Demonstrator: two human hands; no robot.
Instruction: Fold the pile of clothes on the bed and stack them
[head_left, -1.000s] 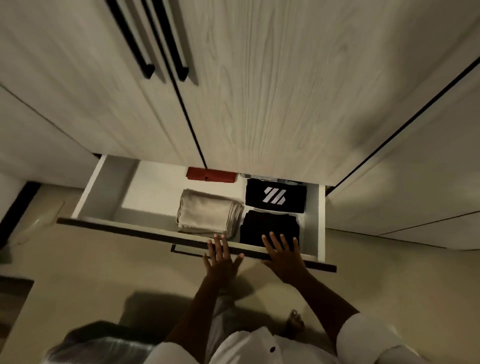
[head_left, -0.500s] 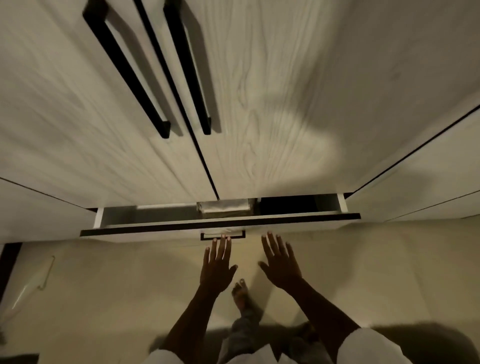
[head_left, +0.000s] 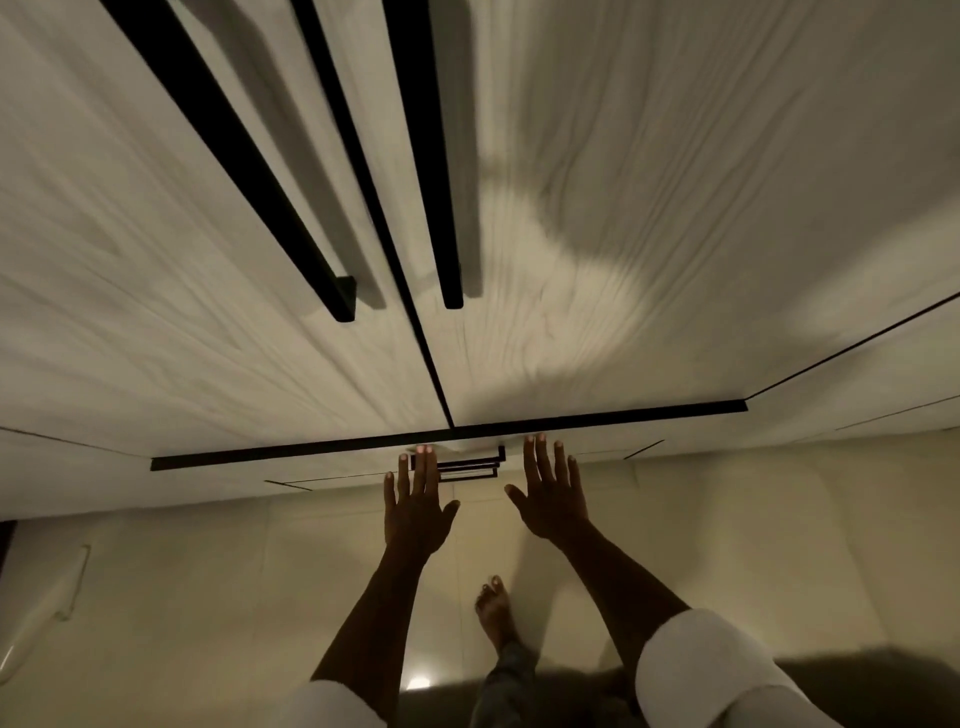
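The wardrobe drawer (head_left: 597, 418) is shut, its dark top edge flush under the pale wood doors. My left hand (head_left: 415, 506) reaches out flat with straight fingers, its fingertips at the drawer front beside the small black drawer handle (head_left: 470, 465). To the right of that handle my right hand (head_left: 553, 493) is also flat, fingers spread, its tips touching the drawer front. Neither hand holds anything. The folded clothes inside the drawer are hidden.
Two tall wardrobe doors (head_left: 623, 208) with long black bar handles (head_left: 447, 208) rise above the drawer. Beige floor tiles (head_left: 753, 545) lie below, and my bare foot (head_left: 493, 608) stands between my arms.
The drawer, open a second ago with folded clothes showing, has slid fully in under both hands. My view has risen up the wardrobe doors.
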